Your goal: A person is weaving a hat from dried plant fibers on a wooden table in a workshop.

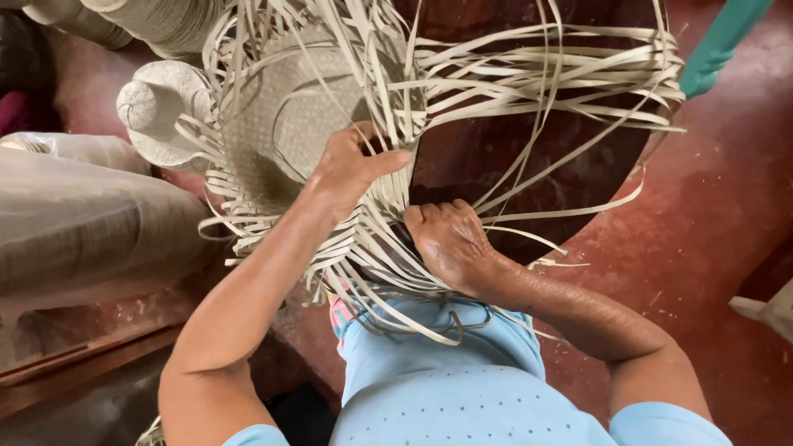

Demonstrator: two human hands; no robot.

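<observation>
Woven hat (281, 124) strips pinched in left hand (351, 169), right hand (446, 239) grip fisted on them

Pale straw strips (529, 66), dotted light-blue shirt (462, 405), red floor (710, 215)

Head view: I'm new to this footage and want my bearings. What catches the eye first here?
A half-woven straw hat at upper centre, its loose pale strips fanning out to the right over the red floor. The left hand grips the weave at its edge, and the right hand is fisted around strips just below. Finished hats are stacked at upper left.
</observation>
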